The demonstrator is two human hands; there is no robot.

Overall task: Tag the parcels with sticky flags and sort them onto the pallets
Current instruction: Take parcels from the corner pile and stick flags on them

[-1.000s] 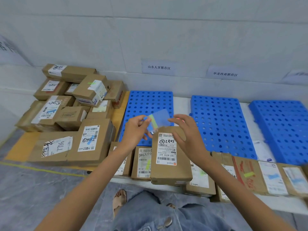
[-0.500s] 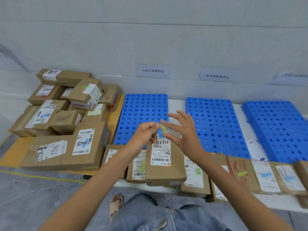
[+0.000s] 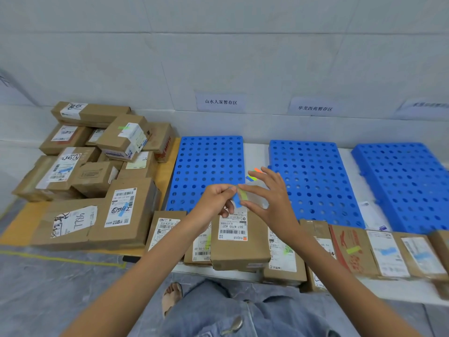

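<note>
Blue sticky flag [image 3: 236,200] pinched between thumb and forefinger of the left hand [image 3: 215,200], just above a cardboard parcel [image 3: 239,250] labelled 507-N705 A37. The right hand [image 3: 271,201] pinches a clear flag sheet [image 3: 254,175], other fingers fanned. Behind the parcel lies a blue perforated pallet [image 3: 206,161]; stacked boxes [image 3: 97,171] sit to its left.

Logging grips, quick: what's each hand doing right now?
Left hand: pinching a sticky flag.
Right hand: holding the clear flag sheet between thumb and fingers.
</note>
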